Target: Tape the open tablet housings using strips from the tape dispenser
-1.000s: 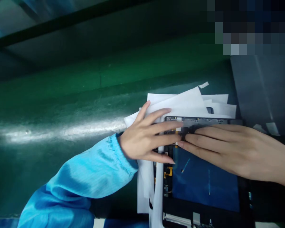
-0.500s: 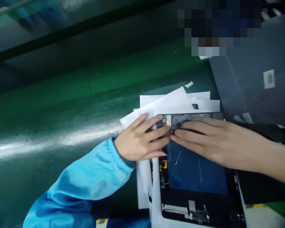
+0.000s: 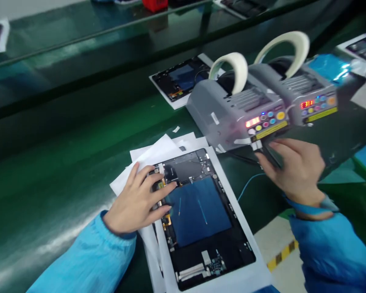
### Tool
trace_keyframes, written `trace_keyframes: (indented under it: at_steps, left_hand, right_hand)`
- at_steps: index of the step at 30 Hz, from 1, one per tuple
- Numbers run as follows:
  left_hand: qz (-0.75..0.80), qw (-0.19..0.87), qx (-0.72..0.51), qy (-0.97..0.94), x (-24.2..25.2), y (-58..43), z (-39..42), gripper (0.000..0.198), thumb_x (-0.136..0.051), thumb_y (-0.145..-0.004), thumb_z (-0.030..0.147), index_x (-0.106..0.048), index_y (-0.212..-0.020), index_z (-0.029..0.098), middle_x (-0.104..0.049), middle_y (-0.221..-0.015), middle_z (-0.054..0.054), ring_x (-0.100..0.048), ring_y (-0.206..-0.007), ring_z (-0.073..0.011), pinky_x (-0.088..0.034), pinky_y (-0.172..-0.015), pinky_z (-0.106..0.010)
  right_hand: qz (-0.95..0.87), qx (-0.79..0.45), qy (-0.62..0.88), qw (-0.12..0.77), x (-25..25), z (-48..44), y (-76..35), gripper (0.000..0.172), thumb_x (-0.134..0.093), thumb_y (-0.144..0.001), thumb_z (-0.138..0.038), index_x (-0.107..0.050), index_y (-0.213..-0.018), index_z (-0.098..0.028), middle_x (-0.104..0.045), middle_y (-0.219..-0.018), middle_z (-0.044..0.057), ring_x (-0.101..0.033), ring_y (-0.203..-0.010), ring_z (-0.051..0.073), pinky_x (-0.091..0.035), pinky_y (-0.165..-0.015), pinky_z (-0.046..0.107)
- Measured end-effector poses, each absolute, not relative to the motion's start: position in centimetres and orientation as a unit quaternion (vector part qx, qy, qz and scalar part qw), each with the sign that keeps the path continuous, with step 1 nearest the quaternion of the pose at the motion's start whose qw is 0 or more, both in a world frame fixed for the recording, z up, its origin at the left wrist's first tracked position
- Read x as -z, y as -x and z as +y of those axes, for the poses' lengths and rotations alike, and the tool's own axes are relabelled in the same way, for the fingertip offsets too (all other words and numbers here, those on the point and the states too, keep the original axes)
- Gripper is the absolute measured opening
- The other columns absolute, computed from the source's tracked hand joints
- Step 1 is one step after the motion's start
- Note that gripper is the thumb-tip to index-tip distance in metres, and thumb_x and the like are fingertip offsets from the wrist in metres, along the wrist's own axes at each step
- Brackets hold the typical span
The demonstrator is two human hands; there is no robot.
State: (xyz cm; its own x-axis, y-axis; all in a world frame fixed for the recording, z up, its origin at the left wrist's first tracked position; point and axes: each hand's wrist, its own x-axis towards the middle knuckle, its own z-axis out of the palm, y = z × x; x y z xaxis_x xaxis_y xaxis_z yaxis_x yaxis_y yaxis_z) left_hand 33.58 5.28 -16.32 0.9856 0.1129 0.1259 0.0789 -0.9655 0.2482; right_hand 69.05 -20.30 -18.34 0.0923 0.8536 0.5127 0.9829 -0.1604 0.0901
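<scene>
Moved: our right hand [image 3: 293, 169] off the opened tablet [image 3: 201, 215], now at the nearer tape dispenser [image 3: 234, 110], 2 o'clock from it; fingers curled, whether gripping tape we cannot tell. Our left hand [image 3: 140, 199]: open, flat on the tablet's 10 o'clock corner. Tablet lies on white sheets [image 3: 149, 156], green bench [image 3: 64, 154].

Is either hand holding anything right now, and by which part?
Nothing is gripped for sure. The left hand lies flat on the open tablet's upper left edge; the right hand reaches the tape machine's outlet, fingertips blurred.
</scene>
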Motion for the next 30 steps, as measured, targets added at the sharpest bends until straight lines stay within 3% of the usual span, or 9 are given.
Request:
trace_keyframes:
  at_steps: [3, 7, 13, 17, 20, 23, 26, 30]
  left_hand:
    - [0.041, 0.116, -0.092, -0.988, 16.1, -33.4, 5.3, 0.046, -0.060, -0.089, 0.038, -0.059, -0.133, 0.025, -0.056, -0.121, -0.014, -0.042, -0.122, -0.0378, -0.028, -0.107, -0.072]
    - [0.037, 0.100, -0.106, -0.989, 16.1, -33.4, 5.2, 0.042, -0.056, -0.091, 0.036, -0.059, -0.131, 0.023, -0.055, -0.121, -0.015, -0.042, -0.123, -0.0381, -0.033, -0.103, -0.073]
    - [0.037, 0.080, -0.106, -0.990, 15.7, -33.2, 5.0, 0.041, -0.054, -0.092, 0.035, -0.058, -0.131, 0.023, -0.055, -0.117, -0.014, -0.043, -0.122, -0.0379, -0.034, -0.101, -0.074]
    - [0.047, 0.057, -0.078, -0.994, 13.5, -34.2, 4.4, 0.038, -0.053, -0.093, 0.037, -0.062, -0.126, 0.020, -0.057, -0.122, -0.015, -0.044, -0.124, -0.0409, -0.032, -0.101, -0.076]
    - [0.048, 0.054, -0.122, -0.990, 11.5, -37.1, 3.4, 0.029, -0.050, -0.095, 0.033, -0.068, -0.104, 0.012, -0.063, -0.108, -0.015, -0.058, -0.106, -0.0335, -0.053, -0.089, -0.055]
    - [0.078, 0.052, -0.134, -0.987, 11.0, -40.6, 2.3, 0.023, -0.056, -0.093, 0.032, -0.066, -0.087, 0.012, -0.065, -0.084, -0.009, -0.062, -0.077, -0.0232, -0.057, -0.064, -0.036]
    - [0.118, 0.028, -0.110, -0.987, 12.1, -42.9, 1.2, 0.017, -0.063, -0.088, 0.029, -0.063, -0.079, 0.015, -0.062, -0.076, -0.005, -0.062, -0.072, -0.0228, -0.054, -0.056, -0.033]
    - [0.133, 0.005, -0.106, -0.985, 13.8, -43.5, 0.5, 0.015, -0.059, -0.090, 0.025, -0.061, -0.077, 0.017, -0.061, -0.077, -0.004, -0.061, -0.075, -0.0233, -0.051, -0.057, -0.034]
  right_hand:
    - [-0.617, 0.304, 0.717, 0.118, 18.0, -17.2, -68.3, 0.043, -0.063, -0.087, -0.023, -0.053, -0.129, -0.018, -0.068, -0.111, 0.014, -0.063, -0.101, 0.030, -0.052, -0.082, 0.042]
    - [-0.656, 0.307, 0.680, 0.117, 16.1, -15.3, -67.2, 0.033, -0.062, -0.085, -0.012, -0.060, -0.118, -0.017, -0.070, -0.107, 0.012, -0.064, -0.097, 0.025, -0.052, -0.085, 0.037]
    - [-0.644, 0.343, 0.646, 0.226, 15.2, -15.6, -65.6, 0.032, -0.068, -0.078, -0.003, -0.062, -0.102, -0.023, -0.070, -0.089, 0.005, -0.064, -0.080, 0.021, -0.054, -0.072, 0.035]
    - [-0.682, 0.203, 0.637, 0.297, 16.1, -16.6, -62.7, 0.026, -0.071, -0.078, -0.008, -0.064, -0.097, -0.023, -0.069, -0.090, 0.003, -0.064, -0.082, 0.019, -0.055, -0.072, 0.036]
    - [-0.720, 0.088, 0.630, 0.278, 16.2, -16.0, -60.6, 0.028, -0.070, -0.081, -0.012, -0.065, -0.108, -0.018, -0.068, -0.098, 0.007, -0.063, -0.088, 0.020, -0.053, -0.074, 0.036]
    - [-0.735, 0.103, 0.630, 0.228, 15.9, -14.3, -59.6, 0.030, -0.066, -0.087, -0.023, -0.063, -0.115, -0.012, -0.066, -0.101, 0.011, -0.060, -0.088, 0.022, -0.050, -0.074, 0.036]
    - [-0.742, 0.133, 0.632, 0.179, 15.7, -13.1, -59.3, 0.033, -0.057, -0.094, -0.035, -0.063, -0.114, -0.009, -0.066, -0.099, 0.013, -0.059, -0.083, 0.021, -0.047, -0.071, 0.034]
    - [-0.745, 0.129, 0.641, 0.133, 15.9, -13.2, -59.1, 0.040, -0.051, -0.096, -0.041, -0.062, -0.118, -0.009, -0.066, -0.100, 0.012, -0.057, -0.081, 0.021, -0.041, -0.068, 0.034]
